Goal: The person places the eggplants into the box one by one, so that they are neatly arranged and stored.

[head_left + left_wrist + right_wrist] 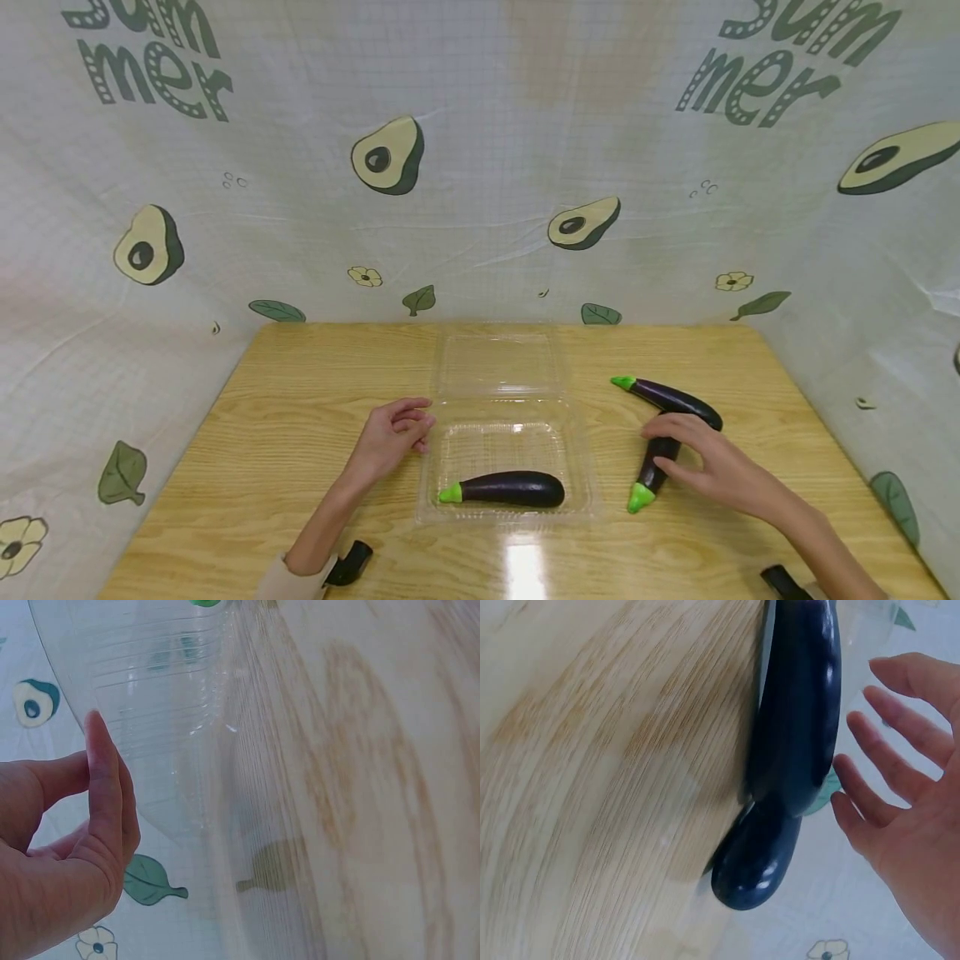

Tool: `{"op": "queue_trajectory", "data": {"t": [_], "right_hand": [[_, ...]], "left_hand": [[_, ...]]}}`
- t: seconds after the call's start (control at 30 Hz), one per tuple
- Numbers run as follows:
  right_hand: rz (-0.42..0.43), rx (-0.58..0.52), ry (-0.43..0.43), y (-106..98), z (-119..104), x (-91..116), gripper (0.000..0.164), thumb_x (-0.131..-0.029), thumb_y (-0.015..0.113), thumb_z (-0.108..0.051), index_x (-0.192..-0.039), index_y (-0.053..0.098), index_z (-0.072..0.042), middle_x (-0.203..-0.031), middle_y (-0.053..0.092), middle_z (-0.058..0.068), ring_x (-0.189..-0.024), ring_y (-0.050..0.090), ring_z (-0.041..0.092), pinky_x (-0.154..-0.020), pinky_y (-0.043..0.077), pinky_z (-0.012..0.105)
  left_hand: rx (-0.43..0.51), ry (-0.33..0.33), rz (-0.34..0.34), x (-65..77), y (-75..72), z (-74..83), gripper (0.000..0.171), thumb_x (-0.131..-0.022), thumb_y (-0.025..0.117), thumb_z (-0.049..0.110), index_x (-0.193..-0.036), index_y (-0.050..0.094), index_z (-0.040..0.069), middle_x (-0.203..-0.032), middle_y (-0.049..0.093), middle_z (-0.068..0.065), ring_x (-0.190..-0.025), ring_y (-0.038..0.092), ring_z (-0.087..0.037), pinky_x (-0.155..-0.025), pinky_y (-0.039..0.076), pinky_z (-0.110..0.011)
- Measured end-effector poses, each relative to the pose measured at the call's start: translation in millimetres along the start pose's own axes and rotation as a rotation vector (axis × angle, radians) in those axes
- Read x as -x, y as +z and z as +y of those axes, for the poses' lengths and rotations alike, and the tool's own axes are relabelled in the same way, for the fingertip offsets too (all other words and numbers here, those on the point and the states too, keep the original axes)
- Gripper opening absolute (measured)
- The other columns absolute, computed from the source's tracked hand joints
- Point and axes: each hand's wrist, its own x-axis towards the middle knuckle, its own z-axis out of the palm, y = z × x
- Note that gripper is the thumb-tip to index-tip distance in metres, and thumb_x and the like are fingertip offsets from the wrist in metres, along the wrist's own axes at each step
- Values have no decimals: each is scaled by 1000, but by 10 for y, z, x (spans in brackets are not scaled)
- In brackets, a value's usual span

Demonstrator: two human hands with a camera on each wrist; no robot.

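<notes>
Loose, seemingly empty left hand (392, 440) is placed beside the clear container (498, 448), presumably for steadying; the nearer outside eggplant (649, 476) is straddled by a parted, ungripping right hand (712, 468).

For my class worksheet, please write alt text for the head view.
A person's right hand hovers by two eggplants on a wooden table, while the left hand is beside an open clear box holding a third eggplant. Behind hangs a pale cloth printed with avocados.
</notes>
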Motion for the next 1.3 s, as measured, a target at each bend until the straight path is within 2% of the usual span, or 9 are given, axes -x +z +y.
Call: {"op": "queue_trajectory", "data": {"t": [0.2, 0.43, 0.6, 0.7, 0.9, 1.0, 1.1, 1.2, 1.3], "right_hand": [[-18, -11, -33, -5, 48, 54, 50, -73, 87, 6, -118, 71, -11, -123, 65, 6, -119, 53, 14, -101, 31, 6], [-55, 3, -48, 9, 96, 85, 51, -73, 84, 7, -118, 72, -12, -125, 64, 9, -123, 49, 18, -102, 26, 6], [-56, 6, -85, 51, 146, 101, 61, -63, 82, 14, -118, 72, -11, -126, 63, 10, -128, 45, 15, -104, 22, 5], [-35, 16, -141, 93, 193, 93, 66, -56, 82, 17, -116, 71, -9, -124, 63, 10, -129, 44, 13, -108, 20, 6], [18, 86, -250, 183, 265, 55, 71, -47, 89, 18, -111, 72, -7, -116, 64, 12, -118, 50, 24, -114, 18, 9], [22, 128, -260, 189, 261, 42, 70, -47, 94, 13, -111, 72, -8, -114, 65, 11, -113, 53, 29, -113, 21, 11], [-3, 160, -231, 163, 235, 31, 67, -52, 96, 5, -112, 72, -12, -114, 66, 7, -108, 56, 30, -108, 29, 14], [-46, 173, -181, 125, 201, 29, 61, -58, 96, -2, -113, 72, -15, -113, 66, 2, -105, 59, 27, -96, 45, 24], [-91, 176, -110, 81, 161, 39, 55, -65, 95, -8, -114, 72, -16, -114, 65, -1, -104, 61, 23, -82, 55, 35]], "left_hand": [[7, 3, -1, 3, 3, 10, 40, -100, 66, 2, -137, 56, -12, -106, 64, -21, -73, 68, -25, -65, 63, -31], [10, 5, 0, 7, 3, 14, 41, -100, 66, 1, -137, 56, -12, -105, 64, -20, -73, 68, -25, -65, 62, -31], [3, 6, 4, 8, 6, 13, 41, -100, 67, 2, -137, 57, -12, -105, 64, -19, -73, 68, -25, -66, 63, -32], [0, 4, 9, 7, 10, 13, 40, -100, 67, 2, -136, 58, -11, -105, 64, -19, -72, 68, -24, -66, 63, -32], [8, 8, 12, 9, 13, 1, 38, -99, 67, 1, -135, 58, -11, -104, 64, -20, -71, 68, -22, -65, 63, -33], [7, 10, 6, 4, 11, -16, 40, -99, 67, 0, -136, 57, -12, -105, 64, -20, -71, 68, -21, -66, 63, -33], [1, 8, 3, -2, 7, -32, 40, -99, 66, 0, -137, 56, -12, -105, 64, -20, -72, 68, -20, -66, 63, -34], [-1, 6, -1, -3, 4, -40, 40, -100, 66, 0, -137, 56, -12, -105, 64, -19, -72, 68, -20, -67, 64, -35], [0, 7, -5, -5, 0, -44, 41, -100, 66, 1, -138, 56, -11, -105, 64, -19, -72, 68, -20, -67, 63, -35]]}}
